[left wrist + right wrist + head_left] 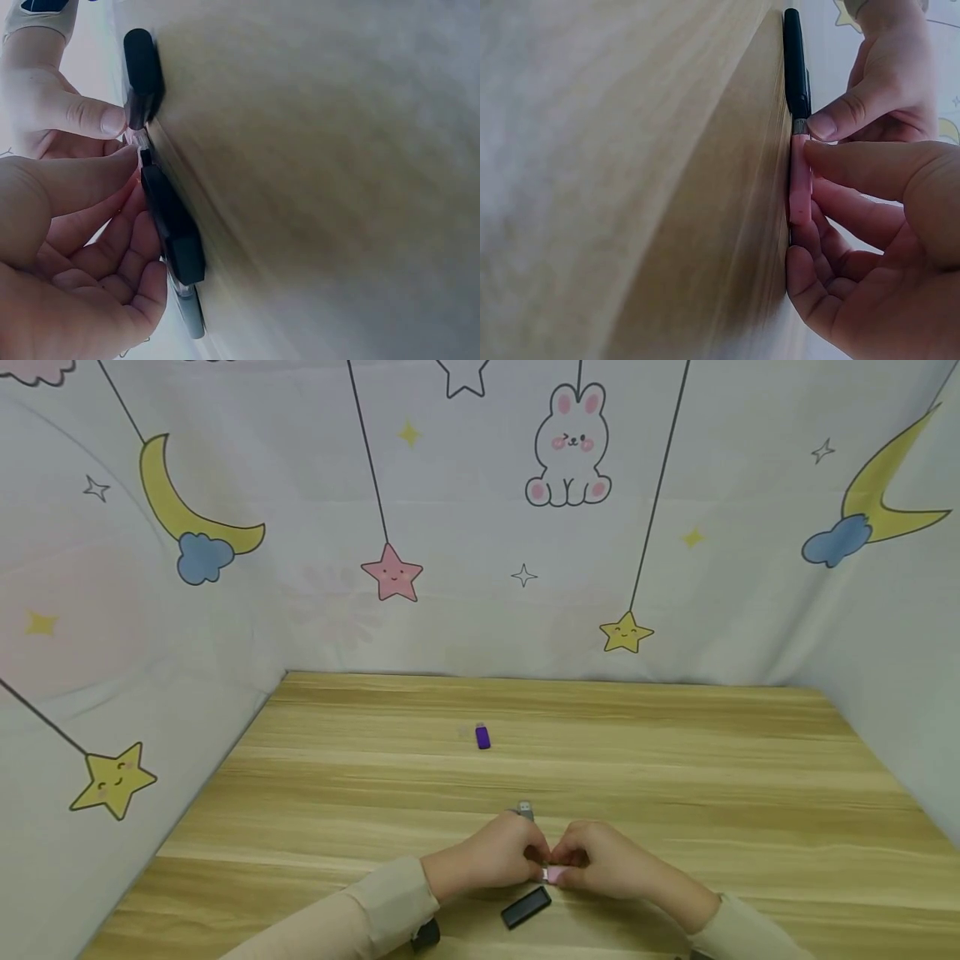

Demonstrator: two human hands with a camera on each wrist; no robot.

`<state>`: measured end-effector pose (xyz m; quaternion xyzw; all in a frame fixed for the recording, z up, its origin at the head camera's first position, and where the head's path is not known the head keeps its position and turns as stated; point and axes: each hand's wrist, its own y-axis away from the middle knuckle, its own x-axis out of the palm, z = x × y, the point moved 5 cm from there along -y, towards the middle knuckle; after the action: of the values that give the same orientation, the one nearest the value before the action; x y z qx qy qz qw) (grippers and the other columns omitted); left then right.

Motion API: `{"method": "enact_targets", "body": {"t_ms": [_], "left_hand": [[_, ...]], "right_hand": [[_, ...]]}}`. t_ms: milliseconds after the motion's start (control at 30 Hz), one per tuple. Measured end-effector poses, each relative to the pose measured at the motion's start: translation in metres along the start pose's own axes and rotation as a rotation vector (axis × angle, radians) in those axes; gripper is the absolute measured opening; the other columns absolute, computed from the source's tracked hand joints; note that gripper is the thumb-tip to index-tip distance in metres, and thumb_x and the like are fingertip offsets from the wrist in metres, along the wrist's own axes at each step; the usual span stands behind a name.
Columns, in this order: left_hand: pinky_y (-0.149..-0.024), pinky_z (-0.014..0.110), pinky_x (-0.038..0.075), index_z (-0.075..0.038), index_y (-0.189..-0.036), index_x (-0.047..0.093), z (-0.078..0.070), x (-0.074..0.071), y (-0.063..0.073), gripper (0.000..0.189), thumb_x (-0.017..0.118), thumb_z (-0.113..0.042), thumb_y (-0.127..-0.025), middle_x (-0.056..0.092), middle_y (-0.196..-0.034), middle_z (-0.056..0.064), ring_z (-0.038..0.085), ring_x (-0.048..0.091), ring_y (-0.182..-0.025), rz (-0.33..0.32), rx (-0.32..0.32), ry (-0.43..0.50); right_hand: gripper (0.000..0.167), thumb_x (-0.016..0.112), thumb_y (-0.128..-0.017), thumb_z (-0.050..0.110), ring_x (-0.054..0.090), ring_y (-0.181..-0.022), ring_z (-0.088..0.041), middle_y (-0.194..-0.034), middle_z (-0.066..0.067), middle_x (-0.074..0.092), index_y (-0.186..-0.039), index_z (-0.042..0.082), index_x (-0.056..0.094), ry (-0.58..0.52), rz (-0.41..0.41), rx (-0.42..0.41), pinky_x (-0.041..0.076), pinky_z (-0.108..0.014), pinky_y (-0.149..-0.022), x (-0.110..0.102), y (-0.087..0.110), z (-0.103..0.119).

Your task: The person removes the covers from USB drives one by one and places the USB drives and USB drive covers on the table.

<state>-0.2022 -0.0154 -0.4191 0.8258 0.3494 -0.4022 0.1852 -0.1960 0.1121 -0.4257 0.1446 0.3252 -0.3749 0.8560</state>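
Note:
Between both hands is a small pink USB stick (557, 874) with a silver plug, held low over the wooden table. My right hand (611, 860) pinches its pink body (801, 180) between thumb and fingers. The left hand (495, 853) pinches at the plug end (801, 127) with thumb and forefinger; whether a clear cap sits there I cannot tell. A black stick-shaped thing (527, 907) lies just in front of the hands. Behind the left fingers a grey USB stick (525, 810) shows its metal plug, partly hidden.
A purple USB stick (482, 737) lies farther back on the wooden table (675, 760), beside a small clear piece (462, 732). Something black (426, 935) is partly covered by the left sleeve. A printed cloth (480, 527) hangs around the back and sides.

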Motion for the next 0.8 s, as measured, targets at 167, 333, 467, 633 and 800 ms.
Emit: {"method": "enact_targets", "body": {"t_ms": [167, 333, 467, 633, 800], "left_hand": [[-0.060, 0.011, 0.041, -0.004, -0.079, 0.075, -0.0016, -0.0012, 0.0005, 0.007, 0.077, 0.000, -0.074, 0.068, -0.072, -0.004, -0.004, 0.047, -0.062, 0.000, 0.010, -0.017], [-0.059, 0.010, 0.040, -0.005, -0.078, 0.075, -0.0018, -0.0004, -0.0005, 0.006, 0.075, 0.000, -0.075, 0.068, -0.071, -0.005, -0.004, 0.047, -0.061, 0.018, 0.017, -0.041], [-0.059, 0.009, 0.040, -0.006, -0.080, 0.076, -0.0009, 0.0012, -0.0017, 0.007, 0.074, -0.001, -0.076, 0.069, -0.072, -0.005, -0.005, 0.048, -0.062, 0.045, 0.007, -0.054], [-0.060, 0.008, 0.041, -0.006, -0.080, 0.076, 0.0001, 0.0027, -0.0032, 0.008, 0.074, 0.000, -0.074, 0.069, -0.072, -0.006, -0.006, 0.049, -0.062, 0.060, 0.012, -0.063], [-0.059, 0.008, 0.041, -0.005, -0.079, 0.076, 0.0003, 0.0034, -0.0036, 0.009, 0.074, 0.002, -0.073, 0.069, -0.071, -0.005, -0.006, 0.049, -0.062, 0.065, 0.016, -0.057]], "right_hand": [[0.012, 0.076, -0.082, 0.014, 0.052, -0.079, -0.001, -0.083, 0.007, 0.061, -0.090, 0.005, 0.074, 0.022, -0.001, -0.007, 0.048, -0.021, -0.069, -0.0002, -0.0002, 0.0015], [0.010, 0.074, -0.084, 0.015, 0.051, -0.078, 0.000, -0.081, 0.008, 0.060, -0.088, 0.006, 0.074, 0.041, -0.005, -0.018, 0.047, -0.020, -0.068, -0.0004, -0.0003, 0.0024], [0.010, 0.074, -0.085, 0.017, 0.050, -0.075, 0.000, -0.080, 0.008, 0.059, -0.086, 0.008, 0.074, 0.048, -0.001, -0.021, 0.046, -0.020, -0.066, -0.0002, -0.0005, 0.0029], [0.008, 0.074, -0.084, 0.014, 0.050, -0.073, 0.001, -0.078, 0.008, 0.059, -0.084, 0.007, 0.072, 0.059, -0.007, -0.037, 0.046, -0.020, -0.065, 0.0001, -0.0008, 0.0033], [0.005, 0.075, -0.081, 0.008, 0.050, -0.073, 0.002, -0.079, 0.006, 0.061, -0.083, 0.005, 0.071, 0.043, -0.009, -0.039, 0.047, -0.020, -0.063, -0.0005, -0.0011, 0.0054]]}}
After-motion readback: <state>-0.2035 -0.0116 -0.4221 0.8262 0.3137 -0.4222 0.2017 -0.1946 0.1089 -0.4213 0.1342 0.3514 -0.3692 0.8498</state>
